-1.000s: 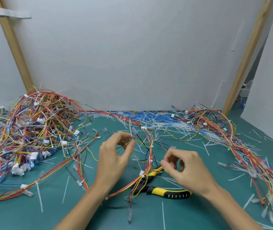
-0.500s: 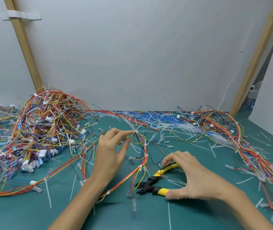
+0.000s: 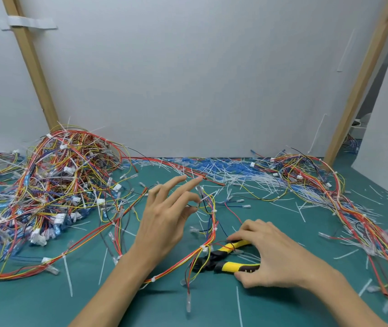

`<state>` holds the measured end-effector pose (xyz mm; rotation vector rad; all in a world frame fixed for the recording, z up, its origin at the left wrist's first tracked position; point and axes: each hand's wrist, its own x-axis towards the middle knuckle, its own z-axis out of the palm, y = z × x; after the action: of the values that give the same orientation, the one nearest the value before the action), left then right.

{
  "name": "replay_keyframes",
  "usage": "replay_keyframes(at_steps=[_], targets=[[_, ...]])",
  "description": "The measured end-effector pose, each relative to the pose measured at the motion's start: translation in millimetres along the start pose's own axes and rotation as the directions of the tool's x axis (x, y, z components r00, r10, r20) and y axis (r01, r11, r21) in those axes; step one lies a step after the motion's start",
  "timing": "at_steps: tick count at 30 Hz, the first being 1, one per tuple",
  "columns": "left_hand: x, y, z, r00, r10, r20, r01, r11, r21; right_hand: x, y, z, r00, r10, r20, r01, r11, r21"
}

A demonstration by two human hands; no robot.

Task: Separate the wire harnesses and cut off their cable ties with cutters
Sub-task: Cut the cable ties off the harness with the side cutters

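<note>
**Right hand settled on the cutters, left fingers fanned out**

Since a second before, the right hand (image 3: 275, 256) had dropped from mid-air onto the tool, and the left hand's first two fingers had straightened out of their earlier pinch.

At far left, a tall tangled heap of red, yellow, blue and black wires with white plugs (image 3: 53, 190) covered the dark green mat (image 3: 35, 303), in front of a slanted wooden post (image 3: 32, 67). The left hand (image 3: 167, 218) hung over the mat's middle. Two fingers were spread and straight, while its thumb and a bent finger pinched thin wires at the top of a red, yellow and orange wire harness (image 3: 183, 260). That harness ran from the lower left up to the pinch.

The harness crossed just in front of the yellow-and-black-handled cutters (image 3: 226, 258), and a red strand was looped over the upper handle. The cutters lay flat near the mat's front, their long axis roughly left to right. Their black nose pointed left and their handles were parted. The right hand gripped them, fingertips curled on the upper handle and thumb against the lower.

Loose white cut cable ties (image 3: 247, 182) littered the back, and a second wire heap (image 3: 329, 190) trailed down the right.
</note>
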<state>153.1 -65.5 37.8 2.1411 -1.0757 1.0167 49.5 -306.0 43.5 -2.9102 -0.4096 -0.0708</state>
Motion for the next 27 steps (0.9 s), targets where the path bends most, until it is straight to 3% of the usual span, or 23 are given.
replay_keyframes(at_steps=[5,10,14,17,19,21,25,27], targets=[[-0.1,-1.5,3.9,0.982,-0.187,-0.028,0.181,0.973,-0.141,-0.3,-6.2,1.2,0.986,-0.004,-0.168,0.000,1.000,-0.025],[-7.6,-30.7,2.4,0.877,-0.473,-0.086,0.443,0.864,-0.239,-3.6,12.0,-12.4,0.960,0.100,-0.263,-0.099,0.995,0.016],[-9.9,-40.7,-2.1,0.826,-0.556,-0.091,0.517,0.811,-0.273,-5.4,37.7,-18.3,0.849,0.213,-0.484,-0.190,0.977,0.098],[-5.3,-31.6,-1.4,0.855,-0.516,-0.049,0.482,0.828,-0.287,-7.8,57.5,-17.6,0.745,0.319,-0.586,-0.263,0.947,0.182],[-2.8,-23.7,1.2,0.868,-0.493,-0.057,0.457,0.839,-0.296,-10.6,69.0,-17.1,0.721,0.378,-0.581,-0.344,0.923,0.174],[-1.3,-19.8,1.1,0.827,-0.554,-0.096,0.493,0.796,-0.350,-11.6,78.4,-14.4,0.729,0.413,-0.546,-0.419,0.900,0.122],[-0.6,-21.4,-2.6,0.729,-0.670,-0.139,0.547,0.693,-0.470,-6.0,78.6,-7.1,0.821,0.413,-0.395,-0.431,0.901,0.046],[1.5,-20.8,-3.2,0.700,-0.696,-0.163,0.539,0.664,-0.519,-1.3,73.9,-3.4,0.838,0.387,-0.385,-0.416,0.909,0.010]])
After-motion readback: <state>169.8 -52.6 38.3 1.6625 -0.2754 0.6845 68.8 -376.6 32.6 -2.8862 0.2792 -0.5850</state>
